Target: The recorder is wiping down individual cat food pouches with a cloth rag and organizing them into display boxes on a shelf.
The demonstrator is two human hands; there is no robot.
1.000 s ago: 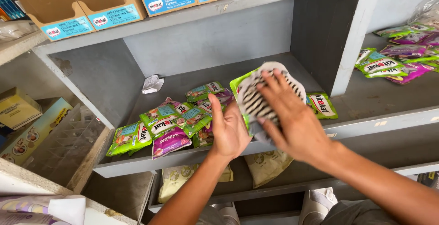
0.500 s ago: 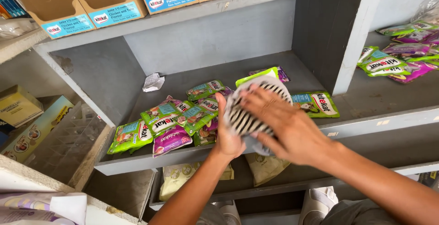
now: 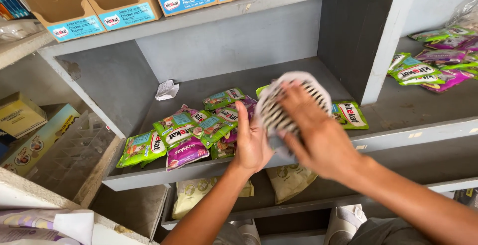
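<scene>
A grey shelf (image 3: 308, 150) carries a spread of green and purple pet-food pouches (image 3: 189, 133), with cardboard boxes (image 3: 124, 6) lined along the shelf above and more pouches (image 3: 433, 68) in the bay to the right. Over the middle of the grey shelf a person holds a white slotted plastic basket (image 3: 294, 103) — the right hand (image 3: 318, 135) lies flat across its ribs, fingers spread, while the left hand (image 3: 251, 143) presses open-palmed against its left side, its grip loose rather than clenched. A crumpled paper scrap (image 3: 167, 90) sits near the back wall.
</scene>
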